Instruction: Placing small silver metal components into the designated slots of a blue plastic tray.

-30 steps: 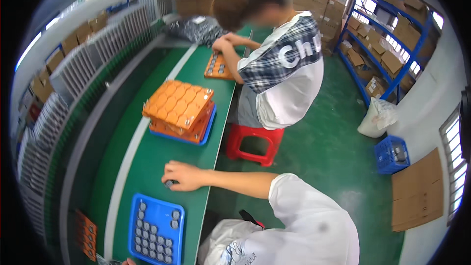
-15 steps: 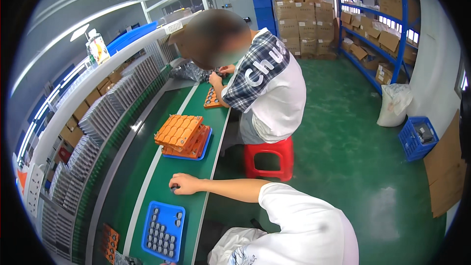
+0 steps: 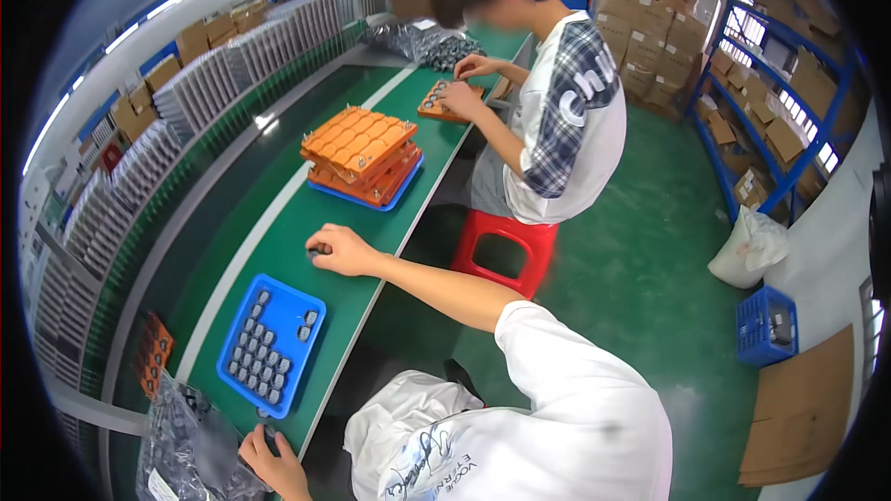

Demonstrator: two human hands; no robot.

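Currently the right hand (image 3: 347, 250) is pinching a dark piece (image 3: 320, 250); for the left hand (image 3: 278, 466), I cannot tell.

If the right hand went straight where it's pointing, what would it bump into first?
Nothing standing, it looks like: the right hand would pass over green tabletop and probably reach the white stripe first, though the hand's height is hard to tell.

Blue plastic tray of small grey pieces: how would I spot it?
Find the long green worktable, then its stack of orange scalloped plates. Further down the picture lies the shallow rectangular blue plastic tray; unlike the blue one under that stack, it holds small grey pieces.
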